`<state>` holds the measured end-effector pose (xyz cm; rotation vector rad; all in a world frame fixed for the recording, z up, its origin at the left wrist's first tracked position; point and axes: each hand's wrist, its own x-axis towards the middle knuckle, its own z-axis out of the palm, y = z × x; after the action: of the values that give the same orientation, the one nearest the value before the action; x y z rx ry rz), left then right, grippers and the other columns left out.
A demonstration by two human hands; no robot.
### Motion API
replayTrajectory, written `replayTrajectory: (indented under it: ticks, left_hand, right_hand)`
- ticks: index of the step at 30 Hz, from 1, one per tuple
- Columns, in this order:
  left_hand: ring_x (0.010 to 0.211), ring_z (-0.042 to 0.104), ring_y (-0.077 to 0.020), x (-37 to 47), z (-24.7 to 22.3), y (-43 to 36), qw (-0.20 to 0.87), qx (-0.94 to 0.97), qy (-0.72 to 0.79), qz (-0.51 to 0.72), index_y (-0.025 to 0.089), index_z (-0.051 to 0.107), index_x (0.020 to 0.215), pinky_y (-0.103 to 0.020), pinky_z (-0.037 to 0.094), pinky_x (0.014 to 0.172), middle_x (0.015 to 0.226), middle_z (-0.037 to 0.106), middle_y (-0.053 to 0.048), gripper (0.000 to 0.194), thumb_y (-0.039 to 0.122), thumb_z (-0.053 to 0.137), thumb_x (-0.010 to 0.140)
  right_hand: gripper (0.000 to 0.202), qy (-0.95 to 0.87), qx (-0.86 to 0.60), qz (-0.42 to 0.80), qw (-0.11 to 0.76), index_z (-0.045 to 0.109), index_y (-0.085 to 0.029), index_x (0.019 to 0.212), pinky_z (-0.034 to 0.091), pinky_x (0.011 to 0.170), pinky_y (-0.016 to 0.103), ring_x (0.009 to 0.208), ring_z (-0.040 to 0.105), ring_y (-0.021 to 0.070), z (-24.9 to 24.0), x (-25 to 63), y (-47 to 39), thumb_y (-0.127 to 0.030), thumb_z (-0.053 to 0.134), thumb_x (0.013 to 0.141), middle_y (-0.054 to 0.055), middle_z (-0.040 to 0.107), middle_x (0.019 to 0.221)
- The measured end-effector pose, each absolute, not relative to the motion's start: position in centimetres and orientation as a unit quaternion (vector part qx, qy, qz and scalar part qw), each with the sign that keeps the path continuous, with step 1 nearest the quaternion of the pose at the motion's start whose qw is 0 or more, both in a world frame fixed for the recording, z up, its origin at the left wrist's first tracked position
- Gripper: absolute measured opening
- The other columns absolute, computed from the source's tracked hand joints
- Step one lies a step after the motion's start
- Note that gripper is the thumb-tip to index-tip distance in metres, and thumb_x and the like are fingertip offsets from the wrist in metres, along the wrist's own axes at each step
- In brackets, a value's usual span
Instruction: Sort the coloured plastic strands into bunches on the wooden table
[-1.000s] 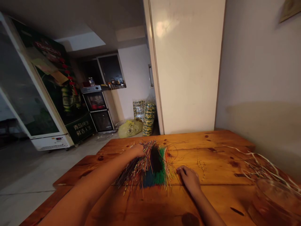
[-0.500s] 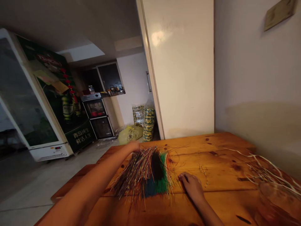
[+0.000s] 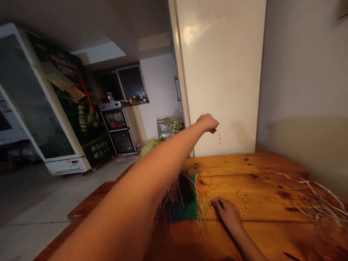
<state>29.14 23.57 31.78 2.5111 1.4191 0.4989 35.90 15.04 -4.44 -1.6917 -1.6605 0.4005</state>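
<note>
My left hand [image 3: 208, 123] is lifted above the far edge of the table, its fingers closed on a thin dotted strand [image 3: 220, 138] that hangs down on the right. Below my outstretched arm lies a bundle of colored strands [image 3: 190, 210] with dark, blue and green bands and loose ends in orange and tan; the arm covers its left part. My right hand [image 3: 227, 214] rests on the wood just right of the bundle, fingers curled and pressed together. Whatever they pinch is too small to name. Another dotted strand [image 3: 240, 195] lies beyond that hand.
Pale loose strips [image 3: 312, 192] sprawl across the right side of the wooden table [image 3: 261, 163]. A white panel [image 3: 220, 72] rises behind the table. On the left stand a drinks fridge [image 3: 65, 119] and a small glass-door cabinet [image 3: 116, 128].
My left hand has risen from the far left end of the bundle and swung right, a dotted strand now hanging from it. The right hand keeps its place on the table. The view has shifted slightly.
</note>
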Motion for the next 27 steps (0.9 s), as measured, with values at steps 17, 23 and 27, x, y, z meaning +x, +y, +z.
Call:
replayTrajectory:
  ticks: [17, 23, 27]
  left_hand:
    - [0.098, 0.059, -0.0217, 11.2, 11.5, 27.9, -0.019, 0.726, 0.687, -0.011, 0.017, 0.058, 0.11, -0.038, 0.05, 0.082, 0.111, 0.059, -0.006, 0.029, 0.035, 0.055, 0.087]
    - [0.1, 0.058, -0.0216, 11.2, 8.6, 30.2, -0.012, 0.733, 0.678, -0.042, 0.018, 0.058, 0.11, -0.038, 0.05, 0.083, 0.112, 0.059, -0.006, 0.028, 0.033, 0.056, 0.087]
    - [0.098, 0.058, -0.0203, 11.1, 9.3, 30.9, -0.004, 0.746, 0.664, -0.055, 0.018, 0.057, 0.112, -0.039, 0.05, 0.082, 0.114, 0.058, -0.007, 0.028, 0.033, 0.054, 0.088]
  right_hand:
    - [0.033, -0.624, -0.677, 0.161, 0.357, 0.067, -0.027, 0.084, 0.031, 0.091, 0.037, 0.093, 0.06, 0.022, -3.5, 35.0, 14.5, -0.036, 0.035, 0.088, 0.001, 0.072, 0.092]
    - [0.031, -0.622, -0.68, 0.152, 0.356, 0.067, -0.027, 0.082, 0.031, 0.092, 0.038, 0.09, 0.061, 0.0217, -3.7, 34.7, 14.7, -0.034, 0.037, 0.087, 0.001, 0.072, 0.088]
    - [0.032, -0.625, -0.68, 0.155, 0.35, 0.066, -0.026, 0.082, 0.029, 0.092, 0.039, 0.092, 0.06, 0.0224, -3.3, 34.7, 14.5, -0.033, 0.035, 0.088, 0.002, 0.072, 0.09]
